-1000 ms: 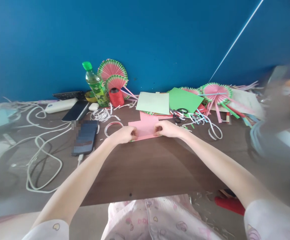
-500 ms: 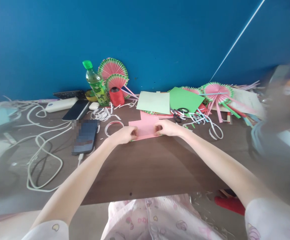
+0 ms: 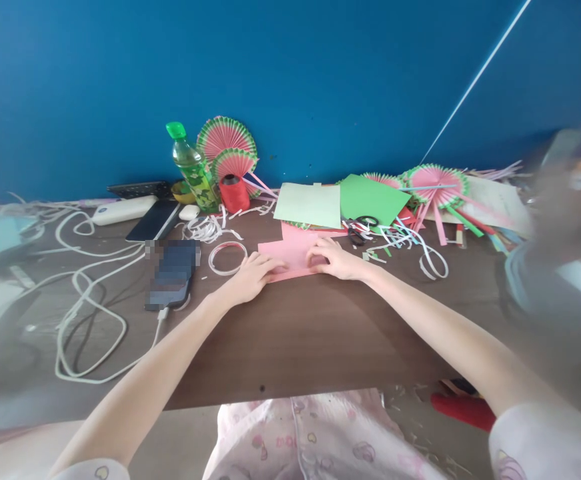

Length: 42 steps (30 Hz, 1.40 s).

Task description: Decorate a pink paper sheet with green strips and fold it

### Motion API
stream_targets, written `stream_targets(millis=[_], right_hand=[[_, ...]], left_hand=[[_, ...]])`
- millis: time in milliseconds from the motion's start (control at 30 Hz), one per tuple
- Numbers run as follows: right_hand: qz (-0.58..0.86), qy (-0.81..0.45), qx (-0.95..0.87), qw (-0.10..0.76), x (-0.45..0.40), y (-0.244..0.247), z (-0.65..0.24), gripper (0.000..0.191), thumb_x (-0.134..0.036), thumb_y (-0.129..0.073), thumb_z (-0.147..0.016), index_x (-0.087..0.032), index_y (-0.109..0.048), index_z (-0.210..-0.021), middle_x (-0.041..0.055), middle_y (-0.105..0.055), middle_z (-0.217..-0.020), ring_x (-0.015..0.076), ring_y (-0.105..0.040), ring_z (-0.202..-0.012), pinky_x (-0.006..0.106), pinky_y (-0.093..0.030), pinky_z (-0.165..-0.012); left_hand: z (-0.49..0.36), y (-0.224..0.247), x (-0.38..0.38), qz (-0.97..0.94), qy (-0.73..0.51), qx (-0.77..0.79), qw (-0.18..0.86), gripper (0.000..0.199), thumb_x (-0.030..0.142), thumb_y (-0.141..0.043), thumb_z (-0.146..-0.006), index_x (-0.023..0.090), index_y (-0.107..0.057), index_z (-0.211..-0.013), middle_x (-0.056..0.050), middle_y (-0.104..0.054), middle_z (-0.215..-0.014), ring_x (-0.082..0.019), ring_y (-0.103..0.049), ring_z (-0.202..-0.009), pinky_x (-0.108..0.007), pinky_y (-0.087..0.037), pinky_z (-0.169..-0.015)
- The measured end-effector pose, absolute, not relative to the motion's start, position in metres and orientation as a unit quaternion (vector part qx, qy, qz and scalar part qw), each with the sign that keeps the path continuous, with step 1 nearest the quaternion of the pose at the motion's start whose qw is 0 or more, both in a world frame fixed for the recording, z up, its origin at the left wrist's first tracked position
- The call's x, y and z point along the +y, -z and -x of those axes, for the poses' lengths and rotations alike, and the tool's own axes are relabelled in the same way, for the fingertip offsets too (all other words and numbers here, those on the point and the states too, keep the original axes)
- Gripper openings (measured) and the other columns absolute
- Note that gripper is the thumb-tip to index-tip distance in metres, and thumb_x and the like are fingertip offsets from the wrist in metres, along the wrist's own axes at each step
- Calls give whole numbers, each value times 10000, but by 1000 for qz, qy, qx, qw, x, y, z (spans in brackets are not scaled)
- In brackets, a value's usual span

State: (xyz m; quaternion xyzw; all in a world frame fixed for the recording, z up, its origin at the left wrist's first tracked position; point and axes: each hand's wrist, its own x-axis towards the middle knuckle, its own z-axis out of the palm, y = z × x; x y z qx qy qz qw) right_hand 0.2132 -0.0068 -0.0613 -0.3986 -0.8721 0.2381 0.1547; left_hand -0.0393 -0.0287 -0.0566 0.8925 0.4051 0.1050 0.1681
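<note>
A sheet of pink paper [image 3: 295, 257] lies on the table in front of me, with a narrow fold along its near edge. My left hand [image 3: 256, 275] rests on the near left part of the fold, its fingers stretched over the paper. On the right side my right hand [image 3: 336, 258] touches the same sheet, fingers bent and apart with the tips pressing down. More pink paper [image 3: 290, 231] shows just behind, partly under a pale green sheet [image 3: 307, 205].
Behind stand a green-capped bottle [image 3: 195, 170], a red thread spool [image 3: 234, 195] and pleated paper fans [image 3: 226, 141]. Black scissors [image 3: 357, 235] lie by a green sheet [image 3: 373, 200] and white paper strips [image 3: 400, 239]. A phone [image 3: 173, 275] with a white cable [image 3: 90, 380] is left.
Both hands have loosened from a pinch at the paper's near edge. The left fingers now stretch flat over the fold; the right fingers have spread and lifted slightly.
</note>
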Motion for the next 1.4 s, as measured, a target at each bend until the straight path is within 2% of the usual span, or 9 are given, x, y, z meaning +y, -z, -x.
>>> stream_targets(millis=[100,167,367,600,767,933,1100,1267,1400], right_hand=[[374,-227,-886,155,-9,62,-214,183,-267,-508,-836,-264,-650,-952,51,-531,-1049,216,-380,-1024,464,-278,-937],[359,-213,-895,158,-11,63,-214,256,-211,-479,-850,-301,-660,-1008,52,-532,-1114,214,-377,-1029,462,-284,-938],[324,-198,-913,148,-12,65,-215,346,-133,-447,-852,-324,-653,-1053,41,-519,-1222,221,-354,-1063,483,-252,-972],[338,-198,-906,160,-13,68,-217,323,-149,-468,-847,-342,-672,-1008,46,-544,-1146,222,-359,-1033,470,-262,-963],[365,-225,-884,187,-15,68,-219,239,-184,-533,-823,-292,-706,-947,59,-505,-876,193,-390,-888,404,-307,-920],[367,-230,-884,175,-14,70,-220,270,-179,-501,-844,-312,-687,-987,34,-473,-745,180,-381,-794,382,-314,-858],[365,-199,-894,169,-17,69,-220,301,-178,-458,-865,-310,-665,-1040,42,-461,-753,184,-366,-790,356,-329,-819],[360,-166,-907,143,-23,61,-223,284,-279,-500,-852,-322,-630,-1101,50,-464,-802,193,-380,-808,359,-351,-803],[357,-148,-911,145,-26,60,-224,287,-340,-539,-826,-292,-637,-1091,72,-525,-926,208,-427,-876,364,-362,-817]], left_hand=[[40,58,-29,-908,-69,387,145,510,75,-306,-828,370,-555,-1161,-32,-519,-1096,-207,-382,-995,-425,-289,-913],[40,57,-28,-912,-49,385,136,589,24,-296,-788,405,-553,-1157,-30,-498,-1122,-218,-361,-1030,-441,-280,-917],[42,59,-26,-919,-38,375,117,634,-14,-307,-731,397,-581,-1127,-42,-463,-1166,-238,-343,-1064,-441,-298,-892],[41,60,-29,-917,-35,386,91,628,4,-295,-765,409,-536,-1180,-50,-449,-1167,-238,-342,-1051,-438,-300,-880],[41,60,-29,-910,-46,398,108,667,-13,-288,-755,425,-491,-1215,-23,-462,-1172,-215,-354,-1054,-419,-291,-904],[43,64,-30,-913,-79,388,102,633,-21,-316,-755,395,-545,-1173,-10,-500,-1148,-195,-389,-1028,-385,-311,-900],[43,65,-39,-932,-123,340,1,500,4,-310,-821,269,-587,-1142,-48,-578,-1029,-178,-460,-934,-323,-367,-812],[40,61,-45,-932,-111,330,-103,262,181,-405,-875,145,-603,-1042,-80,-598,-911,-188,-507,-824,-315,-413,-753],[40,58,-44,-929,-86,330,-144,267,98,-351,-873,135,-603,-953,-67,-605,-843,-177,-527,-767,-300,-425,-707]])
